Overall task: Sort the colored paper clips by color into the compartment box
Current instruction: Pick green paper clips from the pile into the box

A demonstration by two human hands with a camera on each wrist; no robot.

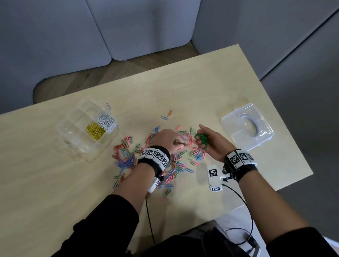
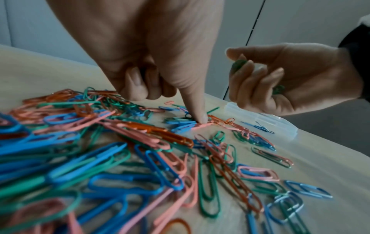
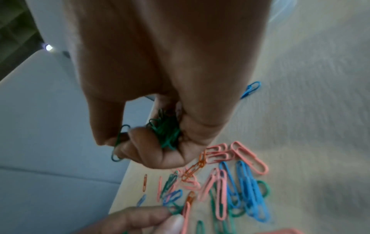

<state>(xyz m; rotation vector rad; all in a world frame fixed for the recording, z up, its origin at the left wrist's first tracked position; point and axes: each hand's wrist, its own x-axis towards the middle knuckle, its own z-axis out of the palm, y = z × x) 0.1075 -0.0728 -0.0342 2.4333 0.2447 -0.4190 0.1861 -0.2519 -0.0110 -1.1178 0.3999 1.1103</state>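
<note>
A loose pile of blue, green, pink and orange paper clips [image 1: 127, 155] [image 2: 120, 158] [image 3: 230, 182] is spread over the middle of the table. My left hand [image 1: 166, 137] [image 2: 180, 102] is down on the pile. One straight fingertip [image 2: 202, 119] presses on clips there and the other fingers are curled. My right hand [image 1: 206, 140] [image 2: 260, 79] [image 3: 152, 142] hovers just right of it, palm up, holding a bunch of green clips [image 1: 203, 139] [image 3: 166, 131]. The clear compartment box [image 1: 71, 132] stands at the left with yellow clips [image 1: 95, 130] and white clips [image 1: 105, 120] in two adjoining compartments.
The box's clear lid [image 1: 248, 125] [image 2: 260, 120] lies at the table's right edge. An orange clip [image 1: 170, 112] and a blue clip [image 1: 164, 118] lie apart beyond the pile. One dark clip [image 1: 108, 106] lies behind the box. Cables hang off the near edge.
</note>
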